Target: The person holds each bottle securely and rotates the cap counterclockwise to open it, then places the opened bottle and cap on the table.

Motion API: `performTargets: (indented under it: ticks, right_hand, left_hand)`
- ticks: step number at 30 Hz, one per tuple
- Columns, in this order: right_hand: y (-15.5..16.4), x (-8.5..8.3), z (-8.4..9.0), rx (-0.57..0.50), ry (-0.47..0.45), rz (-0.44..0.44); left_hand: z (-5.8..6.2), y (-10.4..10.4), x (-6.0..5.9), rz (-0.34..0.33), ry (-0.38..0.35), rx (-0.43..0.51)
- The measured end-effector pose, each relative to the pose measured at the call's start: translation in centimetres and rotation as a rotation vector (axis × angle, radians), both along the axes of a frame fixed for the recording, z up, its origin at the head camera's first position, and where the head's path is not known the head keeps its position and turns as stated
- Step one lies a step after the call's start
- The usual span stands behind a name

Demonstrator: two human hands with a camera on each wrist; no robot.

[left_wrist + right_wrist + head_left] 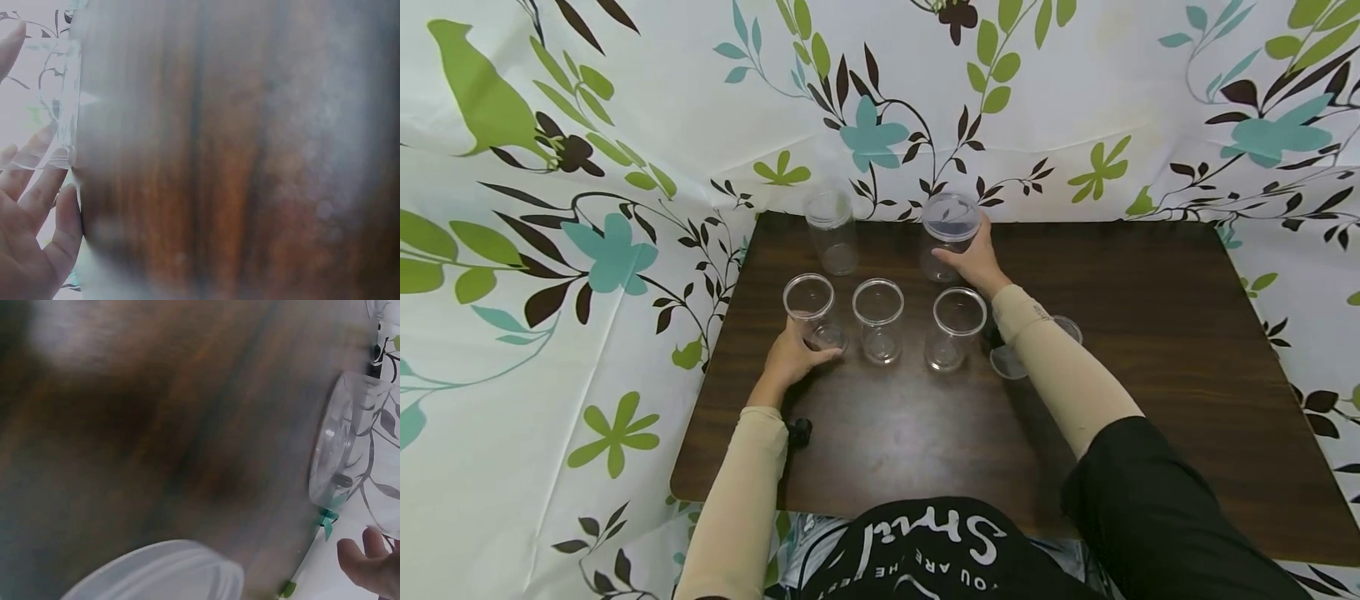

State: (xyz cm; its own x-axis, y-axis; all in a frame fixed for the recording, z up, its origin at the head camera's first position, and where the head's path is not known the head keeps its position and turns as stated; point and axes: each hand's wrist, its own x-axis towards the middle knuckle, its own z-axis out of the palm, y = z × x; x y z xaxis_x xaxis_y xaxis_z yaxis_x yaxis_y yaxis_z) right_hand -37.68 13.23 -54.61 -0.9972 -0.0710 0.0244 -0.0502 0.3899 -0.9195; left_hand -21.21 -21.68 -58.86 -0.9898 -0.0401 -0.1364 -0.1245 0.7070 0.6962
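- Right hand [976, 260]: grip round lidded jar [936, 250], near far edge of desk [1165, 375].
- Left hand [790, 354]: grip round leftmost jar [817, 323], left edge side.
- Second jar [880, 327], third jar [951, 337] alongside.
- Back jar [835, 246]: far left corner.
- Clear lids [1008, 363]: partly behind right sleeve [1067, 375].

White "YOU ARE" lettering [936, 570] on the black shirt [951, 510].
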Motion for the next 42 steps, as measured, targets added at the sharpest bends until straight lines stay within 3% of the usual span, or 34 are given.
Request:
performTargets:
  ticks: [6,15,21,26,31,36,39,42]
  right_hand:
    - [2.0,2.1,0.9,0.025,0.06,-0.073]
    - [5.8,7.0,4.6,-0.128,0.265,-0.241]
    - [8.2,11.8,7.0,-0.219,0.343,-0.339]
    - [8.5,16.4,7.6,-0.362,0.411,-0.363]
    - [8.4,19.8,7.9,-0.605,0.481,-0.245]
    - [8.7,22.1,8.0,-0.834,0.491,0.05]
    - [8.6,23.6,7.8,-0.798,0.45,0.23]
    - [7.7,24.8,7.3,-0.667,0.41,0.357]
  left_hand:
    - [-0.1,0.5,-0.1,-0.007,0.01,0.021]
    - [0.1,0.2,0.2,-0.027,0.005,0.059]
    - [0.4,-0.6,0.4,-0.072,0.003,0.16]
    - [1.2,-1.7,1.5,-0.094,-0.044,0.244]
    - [2.0,-3.1,3.7,-0.108,-0.113,0.23]
    - [4.2,-4.5,6.8,-0.183,-0.23,0.116]
    - [5.8,-4.4,8.7,-0.268,-0.282,0.043]
    - [7.2,-3.4,10.3,-0.337,-0.301,0.016]
